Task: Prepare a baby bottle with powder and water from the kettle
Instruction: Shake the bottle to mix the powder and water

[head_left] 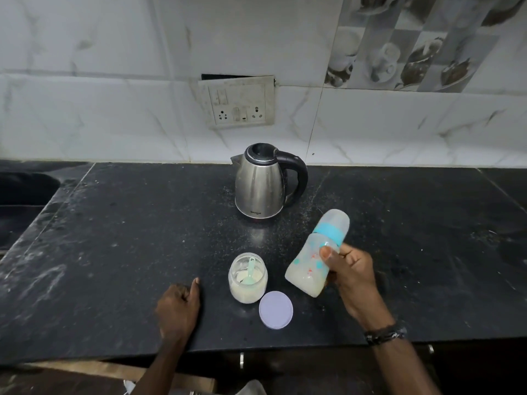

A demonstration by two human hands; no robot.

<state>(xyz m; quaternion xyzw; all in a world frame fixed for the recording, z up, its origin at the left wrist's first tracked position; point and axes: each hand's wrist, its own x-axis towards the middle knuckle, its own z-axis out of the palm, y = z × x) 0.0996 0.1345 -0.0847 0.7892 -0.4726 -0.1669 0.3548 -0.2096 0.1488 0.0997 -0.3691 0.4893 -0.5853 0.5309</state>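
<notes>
My right hand [353, 276] grips a baby bottle [309, 263] by its body, tilted with the capped top pointing up and right, above the counter. The bottle has a blue collar and a clear cap, and milky liquid fills its lower part. Left of it an open glass jar [247, 283] of pale powder stands on the black counter [114, 238] with a light green scoop inside. Its lilac lid [275, 309] lies flat just to the jar's right front. My left hand [178, 307] rests on the counter left of the jar, fingers curled, thumb out, holding nothing. A steel kettle [261, 185] stands behind, lid closed.
A wall socket panel [238, 102] sits on the tiled wall behind the kettle. A sink edge [25, 189] shows at far left. The counter's front edge runs just below my wrists, with cabinet handles beneath it.
</notes>
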